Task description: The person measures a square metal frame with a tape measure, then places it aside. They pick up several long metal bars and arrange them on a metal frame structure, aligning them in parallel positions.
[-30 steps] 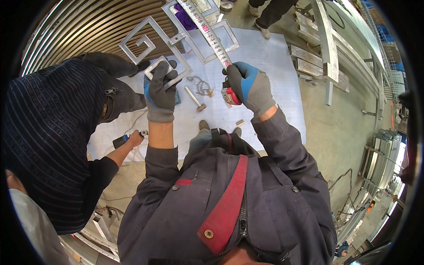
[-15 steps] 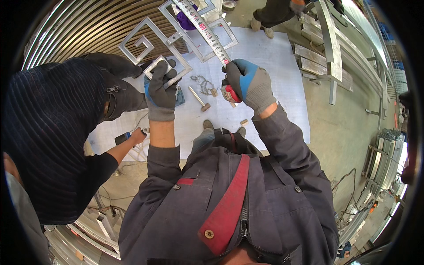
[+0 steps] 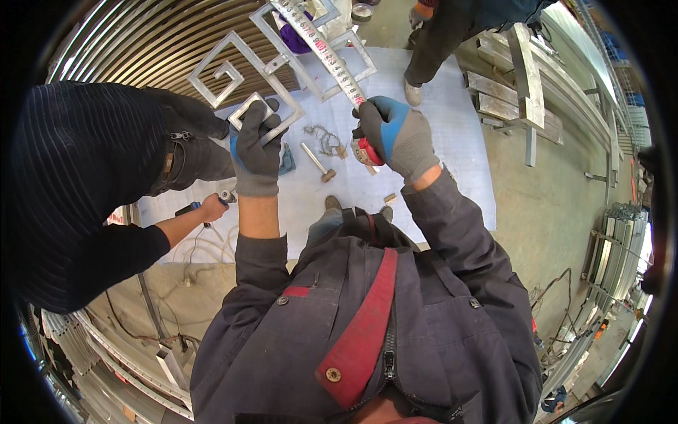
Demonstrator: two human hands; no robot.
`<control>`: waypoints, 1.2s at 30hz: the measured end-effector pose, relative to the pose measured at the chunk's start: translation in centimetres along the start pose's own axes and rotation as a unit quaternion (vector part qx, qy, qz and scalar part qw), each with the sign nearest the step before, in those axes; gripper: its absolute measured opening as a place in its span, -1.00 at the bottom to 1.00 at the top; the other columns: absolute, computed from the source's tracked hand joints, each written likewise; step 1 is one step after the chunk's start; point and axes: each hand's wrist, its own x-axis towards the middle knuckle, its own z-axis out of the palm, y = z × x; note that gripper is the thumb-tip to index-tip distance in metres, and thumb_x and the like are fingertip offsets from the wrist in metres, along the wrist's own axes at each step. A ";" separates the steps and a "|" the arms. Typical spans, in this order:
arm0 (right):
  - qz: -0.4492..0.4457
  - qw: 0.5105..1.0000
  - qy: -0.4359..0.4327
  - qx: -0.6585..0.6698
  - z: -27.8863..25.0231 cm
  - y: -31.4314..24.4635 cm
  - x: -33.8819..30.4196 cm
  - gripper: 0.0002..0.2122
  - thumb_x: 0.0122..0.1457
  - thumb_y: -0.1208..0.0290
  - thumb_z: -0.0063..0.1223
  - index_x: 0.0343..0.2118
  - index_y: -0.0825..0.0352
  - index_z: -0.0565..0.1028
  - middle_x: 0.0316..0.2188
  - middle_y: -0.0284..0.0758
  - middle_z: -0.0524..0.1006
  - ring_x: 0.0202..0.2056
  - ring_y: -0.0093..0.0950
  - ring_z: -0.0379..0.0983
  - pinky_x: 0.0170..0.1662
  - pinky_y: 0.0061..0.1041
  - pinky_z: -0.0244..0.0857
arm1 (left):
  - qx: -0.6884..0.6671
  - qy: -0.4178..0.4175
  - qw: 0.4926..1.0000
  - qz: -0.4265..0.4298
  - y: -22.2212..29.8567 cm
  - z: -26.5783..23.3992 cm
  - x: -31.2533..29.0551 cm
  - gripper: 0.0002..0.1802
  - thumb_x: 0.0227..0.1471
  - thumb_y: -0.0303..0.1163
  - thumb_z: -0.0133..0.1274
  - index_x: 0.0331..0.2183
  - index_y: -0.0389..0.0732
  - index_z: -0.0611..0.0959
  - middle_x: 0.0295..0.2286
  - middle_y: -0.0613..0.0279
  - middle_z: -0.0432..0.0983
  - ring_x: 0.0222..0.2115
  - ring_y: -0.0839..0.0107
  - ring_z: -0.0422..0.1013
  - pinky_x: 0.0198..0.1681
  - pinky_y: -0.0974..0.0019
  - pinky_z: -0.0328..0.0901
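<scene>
My left hand [image 3: 257,148], in a grey and blue work glove, is closed round the near end of a metal frame [image 3: 284,101] bent into square spirals. The frame is held up in front of me and reaches away toward the top. In my right hand [image 3: 400,134], gloved alike, is a red tape measure [image 3: 366,151]. Its white blade [image 3: 326,56] runs out from my fingers toward the far left, over the far part of the frame. Below, a hammer [image 3: 318,163] and a tangle of thin wire [image 3: 325,140] lie on a pale sheet.
At the left a person [image 3: 92,169] leans in, one hand holding a power tool [image 3: 224,198]. Another person [image 3: 445,42] stands at the far right of the pale sheet [image 3: 452,177]. Metal beams [image 3: 526,85] lie to the right, and a slatted metal panel [image 3: 141,49] is behind the frame.
The person at the far side has stepped closer onto the sheet. At the left, the other person's body and tool arm have shifted. My hands, the frame and the tape have barely moved.
</scene>
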 end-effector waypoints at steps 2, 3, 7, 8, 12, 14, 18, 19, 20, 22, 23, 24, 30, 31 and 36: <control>-0.012 1.000 0.006 -0.015 0.0 0.5 -0.4 -0.70 0.32 0.12 0.06 -0.20 0.25 0.70 -0.41 -0.24 0.72 -0.41 -0.42 0.68 -0.25 -0.44 0.50 | 0.047 0.033 0.998 0.000 -0.4 -0.5 -0.2 -0.65 0.30 -0.38 0.12 0.08 -0.25 0.60 0.00 0.09 0.60 -0.06 0.30 0.56 -0.03 0.14 0.53; -0.092 0.988 0.009 -0.121 -0.3 0.8 -0.3 -0.75 0.29 0.15 0.11 -0.22 0.20 0.69 -0.39 -0.18 0.69 -0.40 -0.23 0.64 -0.25 -0.32 0.49 | 0.071 0.018 0.997 0.007 -0.7 -0.5 -0.2 -0.60 0.30 -0.34 0.12 0.12 -0.25 0.57 0.05 0.10 0.57 0.00 0.28 0.53 0.04 0.12 0.52; 0.027 0.997 0.001 -0.069 0.0 -0.2 -1.9 -0.71 0.28 0.07 0.01 -0.24 0.13 0.66 -0.39 -0.15 0.66 -0.34 -0.08 0.61 -0.18 -0.19 0.47 | 0.056 0.064 0.996 -0.004 -0.9 1.3 -0.9 -0.73 0.23 -0.26 0.21 -0.12 -0.21 0.62 -0.32 0.29 0.56 -0.37 0.56 0.49 -0.29 0.36 0.55; 0.034 0.996 0.001 -0.084 0.0 -0.6 -2.2 -0.68 0.29 0.05 -0.02 -0.23 0.15 0.67 -0.39 -0.21 0.69 -0.32 -0.13 0.64 -0.16 -0.23 0.48 | 0.059 0.092 0.994 0.002 -1.0 2.0 -1.5 -0.74 0.21 -0.25 0.26 -0.16 -0.20 0.65 -0.39 0.31 0.56 -0.42 0.57 0.47 -0.37 0.40 0.46; 0.037 0.996 -0.024 -0.074 -0.7 -1.0 -3.3 -0.62 0.31 0.02 -0.07 -0.19 0.19 0.69 -0.35 -0.24 0.72 -0.30 -0.19 0.67 -0.14 -0.28 0.49 | 0.021 0.084 0.996 0.005 -0.7 3.3 -3.1 -0.80 0.23 -0.31 0.27 -0.17 -0.16 0.65 -0.33 0.24 0.62 -0.44 0.57 0.48 -0.41 0.44 0.42; 0.061 0.997 -0.035 -0.035 -1.5 -0.6 -3.6 -0.62 0.31 0.01 -0.07 -0.22 0.19 0.69 -0.33 -0.16 0.71 -0.27 -0.10 0.64 -0.10 -0.21 0.48 | 0.037 0.093 0.995 -0.001 -0.8 3.8 -3.6 -0.81 0.23 -0.31 0.26 -0.18 -0.16 0.65 -0.33 0.25 0.62 -0.44 0.57 0.47 -0.41 0.45 0.41; 0.051 0.994 -0.084 0.045 -3.3 0.1 -3.7 -0.59 0.32 0.02 -0.06 -0.17 0.24 0.70 -0.31 -0.25 0.74 -0.27 -0.32 0.69 -0.10 -0.36 0.49 | 0.063 0.088 0.994 0.014 -1.1 5.3 -4.1 -0.80 0.23 -0.30 0.26 -0.17 -0.17 0.65 -0.33 0.26 0.61 -0.46 0.57 0.44 -0.43 0.43 0.38; 0.050 0.994 -0.090 0.046 -3.8 0.3 -3.6 -0.59 0.33 0.03 -0.05 -0.17 0.26 0.70 -0.32 -0.28 0.74 -0.28 -0.41 0.70 -0.11 -0.41 0.49 | 0.060 0.071 0.995 0.027 -1.1 5.8 -4.1 -0.80 0.23 -0.30 0.26 -0.17 -0.18 0.65 -0.34 0.26 0.61 -0.46 0.57 0.44 -0.43 0.43 0.38; 0.053 0.993 -0.092 0.049 -4.2 0.6 -3.5 -0.59 0.34 0.03 -0.04 -0.16 0.27 0.70 -0.33 -0.31 0.75 -0.28 -0.49 0.72 -0.11 -0.46 0.50 | 0.069 0.084 0.994 0.020 -1.2 6.5 -4.3 -0.79 0.23 -0.30 0.26 -0.17 -0.19 0.65 -0.33 0.26 0.61 -0.45 0.56 0.44 -0.42 0.43 0.39; 0.049 0.991 -0.102 0.069 -4.8 1.4 -3.2 -0.61 0.35 0.07 -0.02 -0.15 0.30 0.70 -0.33 -0.31 0.74 -0.30 -0.51 0.71 -0.12 -0.47 0.50 | 0.079 0.070 0.994 0.024 -1.3 7.8 -4.6 -0.78 0.24 -0.28 0.25 -0.16 -0.20 0.65 -0.33 0.25 0.61 -0.44 0.54 0.46 -0.40 0.42 0.41; 0.051 0.991 -0.102 0.074 -5.0 1.9 -3.0 -0.62 0.35 0.09 -0.01 -0.15 0.32 0.70 -0.33 -0.31 0.74 -0.31 -0.51 0.70 -0.12 -0.47 0.50 | 0.080 0.077 0.994 0.019 -1.3 8.4 -4.8 -0.79 0.23 -0.31 0.26 -0.16 -0.19 0.65 -0.33 0.26 0.60 -0.43 0.53 0.47 -0.37 0.40 0.43; 0.051 0.987 -0.111 0.109 -5.2 2.5 -2.8 -0.62 0.35 0.12 0.00 -0.15 0.34 0.70 -0.33 -0.31 0.74 -0.32 -0.53 0.69 -0.14 -0.49 0.50 | 0.081 0.084 0.993 0.013 -1.4 9.0 -5.1 -0.80 0.22 -0.33 0.26 -0.16 -0.18 0.66 -0.34 0.26 0.60 -0.42 0.51 0.48 -0.35 0.39 0.45; 0.056 0.952 -0.169 0.249 -6.6 6.4 -1.9 -0.65 0.37 0.21 0.04 -0.16 0.46 0.68 -0.32 -0.30 0.71 -0.38 -0.61 0.60 -0.21 -0.56 0.49 | 0.163 0.102 0.980 0.057 -3.3 12.2 -7.3 -0.64 0.28 -0.17 0.20 -0.09 -0.27 0.66 -0.28 0.22 0.62 -0.36 0.52 0.51 -0.27 0.40 0.49; 0.056 0.951 -0.173 0.250 -7.1 6.8 -1.9 -0.65 0.37 0.21 0.05 -0.16 0.46 0.68 -0.32 -0.30 0.71 -0.38 -0.62 0.60 -0.22 -0.57 0.50 | 0.169 0.095 0.979 0.066 -3.6 12.7 -7.6 -0.62 0.28 -0.16 0.19 -0.07 -0.28 0.66 -0.27 0.22 0.62 -0.35 0.52 0.51 -0.26 0.40 0.49; 0.053 0.947 -0.167 0.270 -9.6 7.9 -2.1 -0.64 0.37 0.21 0.06 -0.16 0.48 0.66 -0.34 -0.31 0.70 -0.39 -0.62 0.59 -0.24 -0.56 0.50 | 0.151 0.091 0.983 0.056 -4.8 15.6 -8.3 -0.71 0.26 -0.26 0.22 -0.09 -0.24 0.66 -0.27 0.26 0.60 -0.35 0.49 0.52 -0.27 0.38 0.51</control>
